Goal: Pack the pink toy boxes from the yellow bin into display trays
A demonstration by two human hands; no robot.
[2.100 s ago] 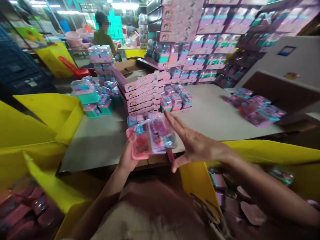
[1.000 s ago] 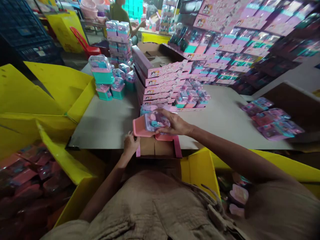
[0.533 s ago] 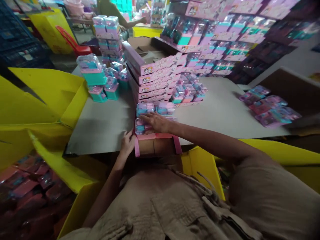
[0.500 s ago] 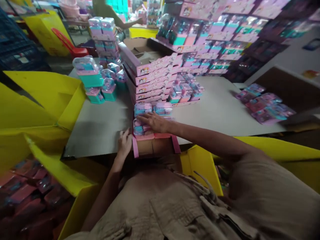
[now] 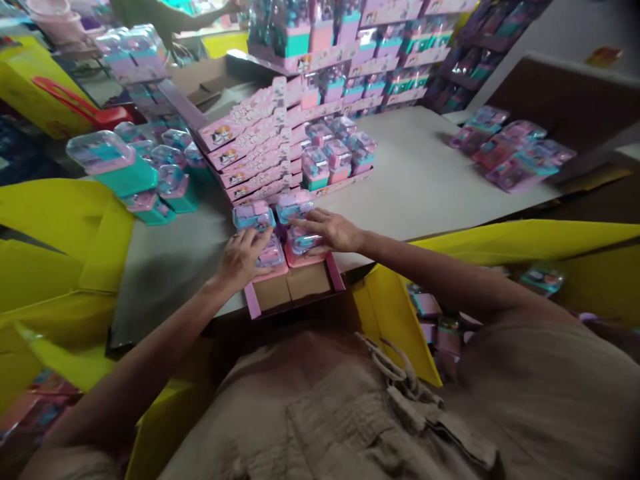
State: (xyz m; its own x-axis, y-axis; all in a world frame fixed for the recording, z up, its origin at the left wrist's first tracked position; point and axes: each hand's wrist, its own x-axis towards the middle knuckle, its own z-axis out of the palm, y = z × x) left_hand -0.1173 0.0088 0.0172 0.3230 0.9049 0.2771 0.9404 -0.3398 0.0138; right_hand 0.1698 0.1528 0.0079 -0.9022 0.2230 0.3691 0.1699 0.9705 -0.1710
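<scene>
A shallow pink cardboard tray [image 5: 293,293] lies at the table's near edge, part filled with small toy packs. My left hand [image 5: 241,257] rests flat on a pink-based pack [image 5: 274,257] in the tray's left column. My right hand [image 5: 333,230] lies with fingers spread on a clear-topped pack [image 5: 303,243] in the right column. Two more packs [image 5: 273,212] sit at the tray's far end. The tray's near part shows bare brown cardboard.
A stack of flat pink trays [image 5: 250,150] stands behind, beside a filled tray [image 5: 337,157]. Teal-based packs [image 5: 130,173] lie at left, loose packs [image 5: 510,150] at right. Yellow bins [image 5: 395,320] flank me. A grey table [image 5: 430,183] holds it all. Another person's arm [image 5: 195,13] shows far back.
My left hand has moved from the tray's left edge onto a pack inside it. My right hand has shifted to the right column. The camera tilted down and closer.
</scene>
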